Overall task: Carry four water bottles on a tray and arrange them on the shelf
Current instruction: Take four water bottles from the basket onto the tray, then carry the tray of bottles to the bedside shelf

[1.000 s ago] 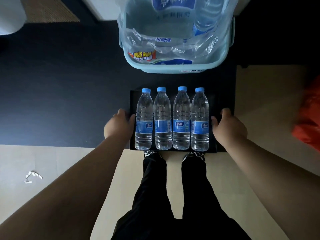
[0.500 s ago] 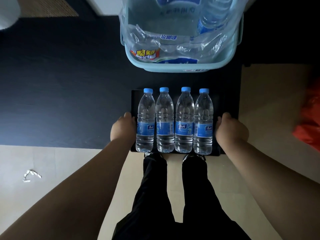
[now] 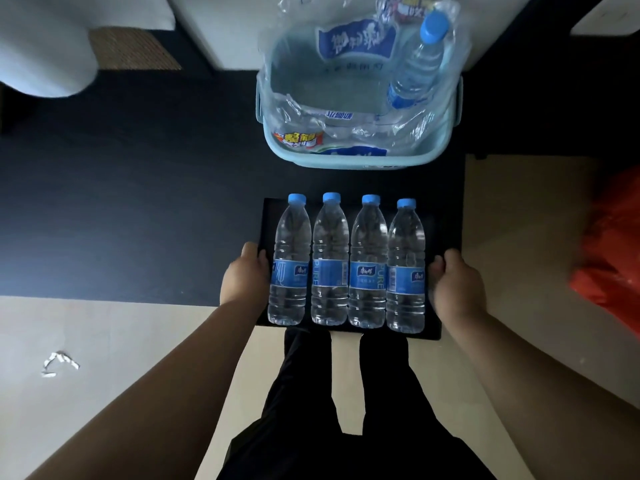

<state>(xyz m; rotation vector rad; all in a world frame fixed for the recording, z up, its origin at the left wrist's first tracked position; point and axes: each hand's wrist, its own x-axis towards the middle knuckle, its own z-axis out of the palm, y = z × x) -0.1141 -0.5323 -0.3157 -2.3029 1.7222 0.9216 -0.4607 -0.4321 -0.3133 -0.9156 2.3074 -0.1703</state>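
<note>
Several clear water bottles point(image 3: 348, 261) with blue caps and blue labels lie side by side on a black tray point(image 3: 431, 330), caps pointing away from me. My left hand point(image 3: 244, 277) grips the tray's left edge, thumb on top of the rim. My right hand point(image 3: 457, 284) grips the right edge the same way. The tray sits level in front of my legs, over the edge of a dark mat point(image 3: 121, 209).
A light blue plastic basket point(image 3: 363, 157) stands just beyond the tray, holding torn plastic wrap and one upright bottle point(image 3: 417, 69). An orange bag point(image 3: 613, 251) lies at the right. A scrap of paper point(image 3: 59, 363) lies on the pale floor at left.
The view has tilted up and the tray with my hands has shifted slightly nearer to me; more of the basket and its upright bottle now shows. Both hands keep their grip.
</note>
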